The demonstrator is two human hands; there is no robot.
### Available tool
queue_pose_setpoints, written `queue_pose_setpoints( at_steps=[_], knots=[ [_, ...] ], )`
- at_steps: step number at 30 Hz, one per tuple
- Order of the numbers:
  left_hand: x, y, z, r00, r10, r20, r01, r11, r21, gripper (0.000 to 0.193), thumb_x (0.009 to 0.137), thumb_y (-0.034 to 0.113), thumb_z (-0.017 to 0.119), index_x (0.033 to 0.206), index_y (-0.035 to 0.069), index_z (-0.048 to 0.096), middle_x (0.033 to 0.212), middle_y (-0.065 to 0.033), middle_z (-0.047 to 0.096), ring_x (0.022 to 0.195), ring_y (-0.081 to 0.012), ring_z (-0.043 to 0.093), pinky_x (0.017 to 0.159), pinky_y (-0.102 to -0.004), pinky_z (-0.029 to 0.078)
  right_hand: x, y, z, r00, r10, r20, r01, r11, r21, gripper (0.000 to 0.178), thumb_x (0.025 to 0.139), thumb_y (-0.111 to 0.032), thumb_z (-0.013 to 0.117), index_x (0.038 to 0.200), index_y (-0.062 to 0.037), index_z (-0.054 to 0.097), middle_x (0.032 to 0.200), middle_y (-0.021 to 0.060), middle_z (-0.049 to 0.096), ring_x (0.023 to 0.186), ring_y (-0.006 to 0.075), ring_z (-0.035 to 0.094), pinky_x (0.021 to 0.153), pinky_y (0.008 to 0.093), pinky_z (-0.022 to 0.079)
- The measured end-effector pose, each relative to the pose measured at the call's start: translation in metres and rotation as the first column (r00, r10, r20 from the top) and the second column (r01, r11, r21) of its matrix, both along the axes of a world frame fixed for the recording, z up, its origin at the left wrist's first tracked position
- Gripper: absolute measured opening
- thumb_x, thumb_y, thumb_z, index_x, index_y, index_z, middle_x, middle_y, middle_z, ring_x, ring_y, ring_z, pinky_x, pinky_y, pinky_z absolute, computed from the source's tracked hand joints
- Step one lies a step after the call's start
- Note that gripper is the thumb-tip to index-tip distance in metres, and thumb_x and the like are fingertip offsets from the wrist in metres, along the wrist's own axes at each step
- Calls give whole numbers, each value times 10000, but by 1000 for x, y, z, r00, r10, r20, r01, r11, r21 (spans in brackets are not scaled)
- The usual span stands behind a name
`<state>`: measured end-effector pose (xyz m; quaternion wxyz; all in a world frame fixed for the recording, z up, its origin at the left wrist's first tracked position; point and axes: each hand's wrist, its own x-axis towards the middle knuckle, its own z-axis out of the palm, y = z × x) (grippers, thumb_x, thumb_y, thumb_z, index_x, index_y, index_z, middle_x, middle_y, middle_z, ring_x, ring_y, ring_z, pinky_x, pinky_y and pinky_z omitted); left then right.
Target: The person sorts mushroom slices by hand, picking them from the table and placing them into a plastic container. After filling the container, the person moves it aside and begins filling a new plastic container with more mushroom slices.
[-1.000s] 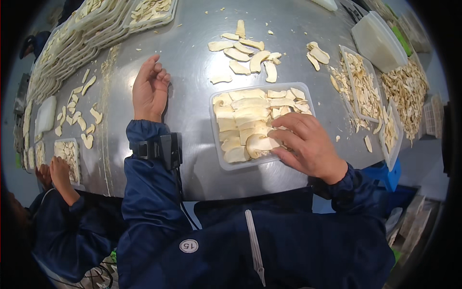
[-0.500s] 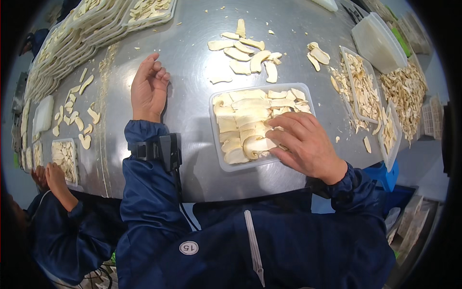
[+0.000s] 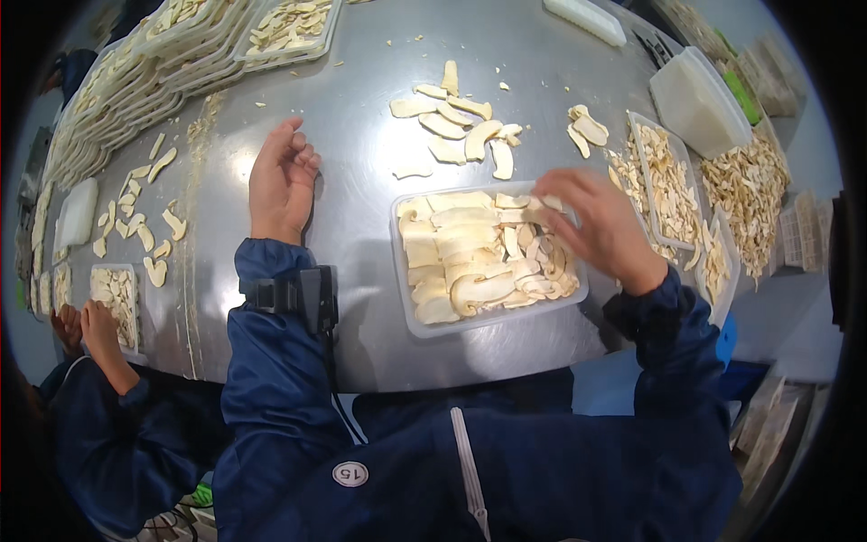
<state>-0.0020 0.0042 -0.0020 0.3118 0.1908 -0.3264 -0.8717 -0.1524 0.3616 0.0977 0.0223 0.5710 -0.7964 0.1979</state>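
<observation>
A clear plastic tray (image 3: 424, 331) lies on the steel table, filled with pale dried mushroom slices. Broad slices (image 3: 470, 244) overlap in rows over its left and middle, while smaller pieces (image 3: 528, 253) show at the right. A large curled slice (image 3: 483, 289) lies on top near the front. My right hand (image 3: 603, 221) is over the tray's far right corner, its bent fingertips at the slices there; blur hides whether they grip one. Left of the tray, my left hand (image 3: 284, 181) rests on the table, fingers loosely curled and nothing in it.
Loose slices (image 3: 465, 122) lie beyond the tray. Stacked filled trays (image 3: 144, 81) stand at the far left. On the right are a tray of small pieces (image 3: 668, 181), a translucent bin (image 3: 700, 99) and a heap of slices (image 3: 750, 185). A co-worker's hands (image 3: 99, 334) touch another tray (image 3: 116, 289).
My right hand has moved from the tray's front middle to its far right corner, uncovering smaller pieces. The curled slice now lies free of my fingers. My left hand stays put on the table.
</observation>
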Motion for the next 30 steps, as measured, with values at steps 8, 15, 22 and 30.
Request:
queue_pose_setpoints(
  at_steps=[8, 15, 22, 30],
  knots=[
    [-3, 10, 7, 1000, 12, 6, -12, 1000, 11, 243, 997, 120, 590, 1199, -14, 576, 848, -26, 549, 721, -132, 495, 678, -299, 451, -78, -61, -25, 995, 66, -73, -57, 992, 110, 170, 923, -82, 645, 1079, -99, 711, 1090, 86, 693, 1039, 312, 646, 869, 398, 542],
    [-6, 12, 6, 1000, 16, -26, -15, 999, 41, 251, 982, 134, 643, 1178, -19, 607, 843, -24, 552, 727, -124, 487, 676, -277, 451, -85, -94, -34, 971, 174, -165, -138, 968, 207, 171, 943, -124, 631, 1086, -90, 719, 1080, 81, 699, 1051, 297, 634, 887, 392, 529],
    [-6, 12, 8, 1000, 12, -24, -12, 999, 31, 251, 980, 129, 641, 1183, -15, 605, 849, -24, 549, 725, -124, 479, 686, -279, 450, -98, -71, -39, 991, 32, -133, -8, 985, 172, 174, 959, -143, 628, 1104, -82, 704, 1076, 105, 694, 1023, 317, 637, 877, 409, 525],
    [-7, 10, 4, 1000, 10, -2, -10, 1000, 12, 247, 990, 134, 619, 1191, -8, 600, 849, -18, 548, 722, -125, 482, 683, -280, 449, -90, -83, -38, 987, 109, -115, -89, 981, 170, 215, 963, -155, 631, 1147, -65, 696, 1071, 113, 689, 1029, 314, 639, 861, 409, 531]
  ],
)
